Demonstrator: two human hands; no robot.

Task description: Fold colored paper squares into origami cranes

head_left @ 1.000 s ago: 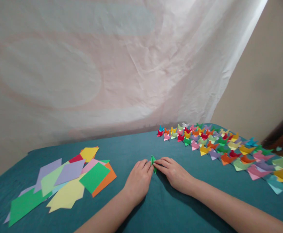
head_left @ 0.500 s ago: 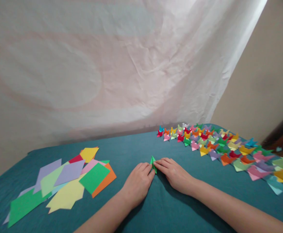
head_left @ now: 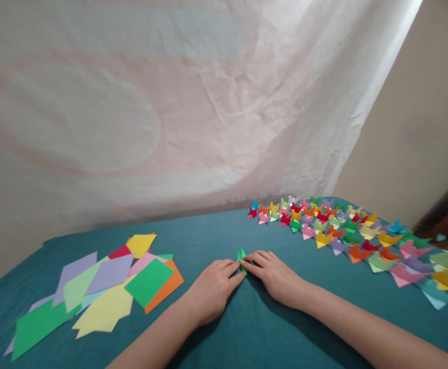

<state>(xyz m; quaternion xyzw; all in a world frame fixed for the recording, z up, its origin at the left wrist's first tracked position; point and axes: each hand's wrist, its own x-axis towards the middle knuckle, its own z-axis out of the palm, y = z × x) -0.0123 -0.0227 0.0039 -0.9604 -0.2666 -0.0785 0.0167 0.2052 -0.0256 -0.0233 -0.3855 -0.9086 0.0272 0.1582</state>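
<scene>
A small folded piece of green paper (head_left: 241, 254) lies on the dark teal cloth in front of me, narrow and pointed at its far end. My left hand (head_left: 216, 287) has its fingers closed against the paper's left edge, with the thumb near its lower tip. From the right, my right hand (head_left: 273, 271) presses its fingertips onto the same paper. The fingertips of both hands cover the paper's middle, so its folds there are partly hidden.
On the left lie loose coloured paper sheets (head_left: 108, 274), overlapping. Many small folded paper birds (head_left: 339, 246) stand in rows along the right side of the teal-covered table (head_left: 204, 230). A pale printed cloth (head_left: 193, 128) hangs behind the table.
My left hand has shifted slightly left, and its thumb and fingers are now spread further apart around the paper. The right fingers have moved slightly left over the paper.
</scene>
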